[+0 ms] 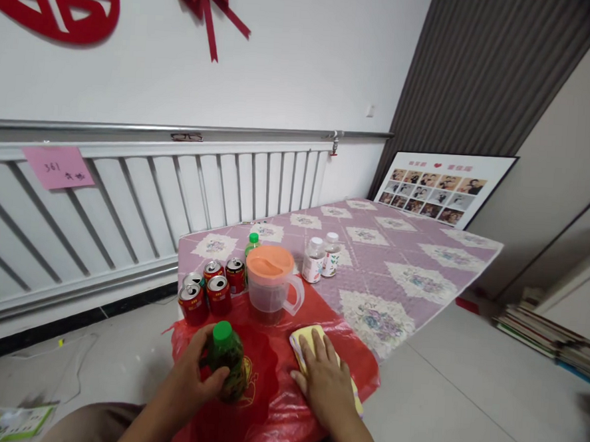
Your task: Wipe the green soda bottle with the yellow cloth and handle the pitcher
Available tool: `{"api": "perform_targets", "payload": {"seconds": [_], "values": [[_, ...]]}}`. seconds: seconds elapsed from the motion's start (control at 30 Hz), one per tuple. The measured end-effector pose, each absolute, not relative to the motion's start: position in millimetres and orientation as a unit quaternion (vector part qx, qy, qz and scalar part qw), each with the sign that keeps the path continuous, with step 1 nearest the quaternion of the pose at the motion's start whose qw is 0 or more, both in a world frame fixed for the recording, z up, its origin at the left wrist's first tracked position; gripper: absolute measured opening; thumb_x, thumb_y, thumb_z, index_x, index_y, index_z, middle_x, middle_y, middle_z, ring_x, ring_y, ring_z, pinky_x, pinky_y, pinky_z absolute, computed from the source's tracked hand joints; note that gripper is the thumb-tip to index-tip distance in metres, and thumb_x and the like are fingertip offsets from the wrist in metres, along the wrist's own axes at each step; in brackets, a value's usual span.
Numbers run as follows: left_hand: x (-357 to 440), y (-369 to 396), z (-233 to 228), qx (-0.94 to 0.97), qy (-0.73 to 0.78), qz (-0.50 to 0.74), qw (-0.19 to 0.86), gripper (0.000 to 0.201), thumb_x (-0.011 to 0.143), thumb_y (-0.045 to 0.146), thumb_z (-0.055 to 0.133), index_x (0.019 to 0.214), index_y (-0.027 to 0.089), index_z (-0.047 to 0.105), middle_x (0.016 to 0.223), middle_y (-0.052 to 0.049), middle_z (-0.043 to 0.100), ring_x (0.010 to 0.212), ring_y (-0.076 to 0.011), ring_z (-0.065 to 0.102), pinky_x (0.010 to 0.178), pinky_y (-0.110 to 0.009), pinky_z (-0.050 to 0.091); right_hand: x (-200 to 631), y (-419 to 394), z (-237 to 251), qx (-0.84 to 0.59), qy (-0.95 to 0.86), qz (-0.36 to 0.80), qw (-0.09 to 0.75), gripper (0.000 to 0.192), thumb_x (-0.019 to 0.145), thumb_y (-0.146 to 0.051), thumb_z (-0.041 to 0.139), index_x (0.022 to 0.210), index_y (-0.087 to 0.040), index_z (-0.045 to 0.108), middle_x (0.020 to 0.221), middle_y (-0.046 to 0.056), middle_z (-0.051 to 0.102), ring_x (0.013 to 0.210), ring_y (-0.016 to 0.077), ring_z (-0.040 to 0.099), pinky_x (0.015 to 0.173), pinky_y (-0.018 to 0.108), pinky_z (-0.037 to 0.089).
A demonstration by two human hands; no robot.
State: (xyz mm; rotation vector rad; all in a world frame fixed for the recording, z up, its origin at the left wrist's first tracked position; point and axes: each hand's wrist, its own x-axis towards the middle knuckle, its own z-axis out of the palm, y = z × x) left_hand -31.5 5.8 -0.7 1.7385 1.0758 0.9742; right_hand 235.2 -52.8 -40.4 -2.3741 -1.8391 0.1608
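My left hand (200,368) is wrapped round a bottle (231,364) with a green cap and dark contents, upright on the red plastic sheet (283,414). On the right, my right hand (325,376) lies flat with fingers stretched over a folded yellow cloth (315,332), pressing it on the sheet. Beyond the bottle stands a clear plastic pitcher (267,303) with an orange lid, its handle facing right. Several red drink cans (219,296) with opened tops cluster to its left. Partly hidden behind the pitcher is another green-capped bottle (252,241).
Two white-capped bottles (314,262) stand on the purple patterned tablecloth (368,252). A white radiator (217,189) runs along the wall behind. A photo board (437,190) leans at the table's far right. Stacked books (533,332) lie on the floor at right.
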Motion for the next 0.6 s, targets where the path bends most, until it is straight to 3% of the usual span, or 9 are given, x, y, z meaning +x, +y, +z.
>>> {"api": "perform_targets", "payload": {"seconds": [0.17, 0.43, 0.6], "values": [[-34, 4, -5, 0.704, 0.449, 0.379, 0.399, 0.055, 0.077, 0.024, 0.062, 0.130, 0.018, 0.047, 0.129, -0.013, 0.062, 0.119, -0.0300, 0.061, 0.106, -0.048, 0.047, 242, -55, -35, -0.789, -0.600, 0.076, 0.109, 0.059, 0.085, -0.037, 0.063, 0.142, -0.024, 0.050, 0.156, 0.014, 0.035, 0.142, 0.0381, 0.032, 0.103, 0.059, 0.036], [-31, 3, -12, 0.695, 0.482, 0.384, 0.371, 0.057, 0.075, 0.031, 0.062, 0.128, 0.017, 0.050, 0.127, -0.014, 0.064, 0.116, -0.0324, 0.063, 0.103, -0.048, 0.050, 256, -38, -11, -0.692, -0.610, 0.088, 0.375, 0.042, 0.092, -0.034, 0.048, 0.127, -0.015, 0.061, 0.131, 0.015, 0.062, 0.124, 0.0276, 0.054, 0.106, 0.044, 0.041], [-38, 6, -33, 0.687, 0.500, 0.401, 0.343, 0.061, 0.077, 0.038, 0.061, 0.132, 0.018, 0.047, 0.132, -0.013, 0.062, 0.123, -0.0337, 0.059, 0.108, -0.048, 0.047, 263, -7, -6, -0.642, -0.621, 0.110, 0.435, 0.028, 0.090, -0.029, 0.047, 0.103, -0.019, 0.069, 0.114, 0.012, 0.068, 0.107, 0.0245, 0.063, 0.095, 0.038, 0.047]]}}
